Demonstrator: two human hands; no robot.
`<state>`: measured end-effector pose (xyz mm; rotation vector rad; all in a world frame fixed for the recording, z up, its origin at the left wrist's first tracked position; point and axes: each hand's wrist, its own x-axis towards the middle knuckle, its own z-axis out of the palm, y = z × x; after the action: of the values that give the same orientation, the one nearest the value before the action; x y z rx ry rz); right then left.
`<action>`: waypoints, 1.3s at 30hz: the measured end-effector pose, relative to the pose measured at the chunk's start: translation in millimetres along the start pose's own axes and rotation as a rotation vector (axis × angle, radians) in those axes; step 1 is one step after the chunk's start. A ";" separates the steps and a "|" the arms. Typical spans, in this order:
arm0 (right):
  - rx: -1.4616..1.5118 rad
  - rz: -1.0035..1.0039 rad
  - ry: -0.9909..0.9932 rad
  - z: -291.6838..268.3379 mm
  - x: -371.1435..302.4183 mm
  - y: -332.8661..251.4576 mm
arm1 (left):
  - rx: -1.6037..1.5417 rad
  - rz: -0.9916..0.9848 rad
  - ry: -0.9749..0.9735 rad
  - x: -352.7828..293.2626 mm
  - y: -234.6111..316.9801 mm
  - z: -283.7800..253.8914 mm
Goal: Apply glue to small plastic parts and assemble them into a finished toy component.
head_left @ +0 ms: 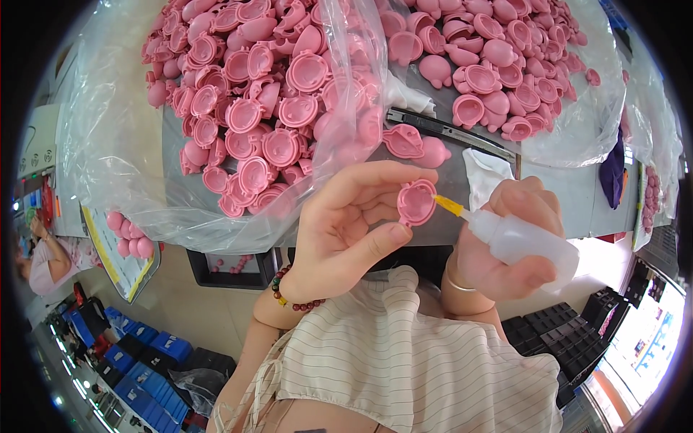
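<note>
- Upper left: a heap of pink pieces point(245, 112) and its clear bag point(115, 144) block the way above the left hand point(346, 224).
- Upper right: a second heap point(498, 65), a further barrier.
- Upper centre: knife point(451, 133) and white cloth point(487, 173), low obstacles.
- Centre: bottle tip point(449, 205), bridging the gap between hands.
- Right: bare tabletop point(581, 191), open passage beyond the right hand point(505, 242).

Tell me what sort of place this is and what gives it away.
Probably a factory assembly workshop: loose pink plastic parts lie heaped on the grey bench, the right hand holds a yellow-tipped squeeze bottle to a similar piece, and blue bins stand at the lower left.
</note>
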<state>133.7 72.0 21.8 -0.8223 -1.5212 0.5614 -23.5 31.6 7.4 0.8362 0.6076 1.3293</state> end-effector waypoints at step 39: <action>-0.779 -0.167 0.264 -96.8 21.7 31.5 | -0.393 -0.071 -0.082 -5.0 -0.6 -13.7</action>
<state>234.7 97.1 23.9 -1.2796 -1.5400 -0.2925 -34.8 29.1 -1.4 0.5390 0.2933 1.2875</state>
